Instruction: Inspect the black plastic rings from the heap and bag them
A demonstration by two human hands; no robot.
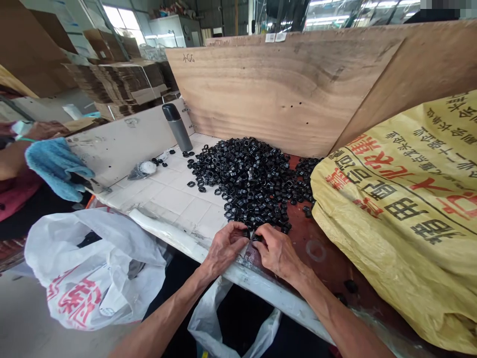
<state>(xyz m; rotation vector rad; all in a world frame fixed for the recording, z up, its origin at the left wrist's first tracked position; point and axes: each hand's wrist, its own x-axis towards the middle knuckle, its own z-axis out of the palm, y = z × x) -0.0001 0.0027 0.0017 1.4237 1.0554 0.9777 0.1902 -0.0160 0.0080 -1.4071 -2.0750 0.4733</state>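
A heap of small black plastic rings lies on the tabletop, spreading over white tiles and a reddish-brown board. At the heap's near edge, my left hand pinches a black ring between its fingertips. My right hand sits just beside it, its fingertips closed on another black ring. The two hands nearly touch. The fingers partly hide both rings, so their exact shape is unclear.
A plywood board stands behind the heap, and a yellow woven sack bulges at right. On the left are a steel flask, a blue cloth, a co-worker's hand, and a white plastic bag below the table edge.
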